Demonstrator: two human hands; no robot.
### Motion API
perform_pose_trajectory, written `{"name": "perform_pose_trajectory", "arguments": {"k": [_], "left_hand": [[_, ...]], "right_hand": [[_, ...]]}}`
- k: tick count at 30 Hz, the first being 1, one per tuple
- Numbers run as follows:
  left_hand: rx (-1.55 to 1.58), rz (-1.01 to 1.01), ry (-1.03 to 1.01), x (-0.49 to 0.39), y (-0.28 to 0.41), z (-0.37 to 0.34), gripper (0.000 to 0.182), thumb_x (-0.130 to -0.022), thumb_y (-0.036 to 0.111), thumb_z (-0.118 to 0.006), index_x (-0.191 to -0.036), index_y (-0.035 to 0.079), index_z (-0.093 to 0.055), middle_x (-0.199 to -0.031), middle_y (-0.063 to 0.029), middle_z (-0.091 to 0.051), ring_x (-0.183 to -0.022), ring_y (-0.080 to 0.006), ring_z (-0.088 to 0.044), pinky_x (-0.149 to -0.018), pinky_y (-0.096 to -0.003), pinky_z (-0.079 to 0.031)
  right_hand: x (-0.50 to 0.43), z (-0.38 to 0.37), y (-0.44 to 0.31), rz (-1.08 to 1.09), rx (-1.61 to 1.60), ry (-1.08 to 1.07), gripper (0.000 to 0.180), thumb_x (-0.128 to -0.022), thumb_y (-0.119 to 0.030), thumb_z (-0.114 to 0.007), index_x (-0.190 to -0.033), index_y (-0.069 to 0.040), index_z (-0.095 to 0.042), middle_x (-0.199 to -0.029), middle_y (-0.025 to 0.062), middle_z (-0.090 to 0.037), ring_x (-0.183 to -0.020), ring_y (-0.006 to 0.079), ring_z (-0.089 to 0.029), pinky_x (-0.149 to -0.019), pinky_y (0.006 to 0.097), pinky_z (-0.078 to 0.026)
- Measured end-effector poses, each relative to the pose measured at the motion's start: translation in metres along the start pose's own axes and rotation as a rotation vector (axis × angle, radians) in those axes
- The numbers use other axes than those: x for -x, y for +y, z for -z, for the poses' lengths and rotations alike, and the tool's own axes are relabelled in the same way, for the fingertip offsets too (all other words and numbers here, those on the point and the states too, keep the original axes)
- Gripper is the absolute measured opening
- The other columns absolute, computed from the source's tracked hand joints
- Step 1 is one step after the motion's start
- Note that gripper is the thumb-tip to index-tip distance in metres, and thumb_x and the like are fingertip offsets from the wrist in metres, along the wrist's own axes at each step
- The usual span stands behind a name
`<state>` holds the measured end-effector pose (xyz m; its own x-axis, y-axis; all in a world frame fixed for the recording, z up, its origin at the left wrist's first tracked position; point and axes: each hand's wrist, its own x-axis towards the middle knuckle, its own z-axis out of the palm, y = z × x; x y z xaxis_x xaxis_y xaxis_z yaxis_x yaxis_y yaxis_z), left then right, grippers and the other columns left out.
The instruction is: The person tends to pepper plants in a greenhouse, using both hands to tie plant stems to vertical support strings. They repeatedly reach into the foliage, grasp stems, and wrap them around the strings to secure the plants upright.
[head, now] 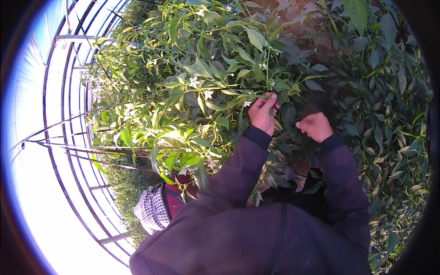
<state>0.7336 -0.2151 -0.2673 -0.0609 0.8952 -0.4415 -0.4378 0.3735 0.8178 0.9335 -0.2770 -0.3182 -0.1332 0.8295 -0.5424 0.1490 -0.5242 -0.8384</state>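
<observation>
Pepper plants with white flowers fill the space before me. My left hand point(263, 113) is shut on a thin green stem point(268, 75) of one plant, pinched between thumb and fingers where it meets side shoots. Close to its fingertips, a dark string point(237, 90) runs leftward among the leaves. To the right, apart from the plant's lit part, my right hand point(314, 126) hangs in front of shaded foliage with its fingers curled together. Nothing clear shows in it; whether something thin is pinched there cannot be seen.
Another person in a checked hat point(153, 209) is at the lower left, partly behind my shoulder and leaves. Strings point(82, 111) stretch from the plants to the greenhouse frame point(63, 113). More pepper plants point(388, 137) stand densely on the right.
</observation>
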Motion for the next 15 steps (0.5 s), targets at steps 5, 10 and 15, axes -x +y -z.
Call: {"name": "perform_pose_trajectory", "arguments": {"k": [5, 10, 15], "left_hand": [[-0.047, 0.019, -0.018, 0.0, 0.002, 0.002, 0.009, -0.095, 0.005, -0.074, -0.1, 0.01, -0.069, -0.1, 0.0009, -0.072, -0.081, -0.0091, -0.064, -0.074, -0.0258, -0.052], [-0.057, 0.021, -0.007, 0.0, 0.001, 0.001, 0.01, -0.094, 0.005, -0.074, -0.102, 0.009, -0.069, -0.099, 0.0003, -0.072, -0.082, -0.0104, -0.064, -0.073, -0.0258, -0.051], [-0.03, 0.009, -0.059, 0.0, 0.001, 0.004, 0.012, -0.095, 0.005, -0.074, -0.104, 0.009, -0.068, -0.099, -0.0008, -0.072, -0.083, -0.0114, -0.064, -0.075, -0.0267, -0.052]], "right_hand": [[0.045, -0.022, -0.066, 0.287, 0.298, 0.27, 0.024, -0.08, -0.025, -0.082, -0.085, -0.003, -0.076, -0.076, 0.0112, -0.071, -0.069, 0.0323, -0.07, -0.065, 0.0415, -0.054], [0.033, -0.051, -0.071, 0.598, 0.179, 0.475, 0.026, -0.081, -0.017, -0.078, -0.102, -0.004, -0.071, -0.1, 0.0121, -0.068, -0.081, 0.0345, -0.069, -0.069, 0.0429, -0.055], [0.028, -0.065, -0.068, 0.731, 0.369, 0.571, 0.024, -0.08, -0.012, -0.076, -0.104, -0.009, -0.07, -0.092, 0.0082, -0.065, -0.077, 0.0312, -0.068, -0.065, 0.0423, -0.055]]}}
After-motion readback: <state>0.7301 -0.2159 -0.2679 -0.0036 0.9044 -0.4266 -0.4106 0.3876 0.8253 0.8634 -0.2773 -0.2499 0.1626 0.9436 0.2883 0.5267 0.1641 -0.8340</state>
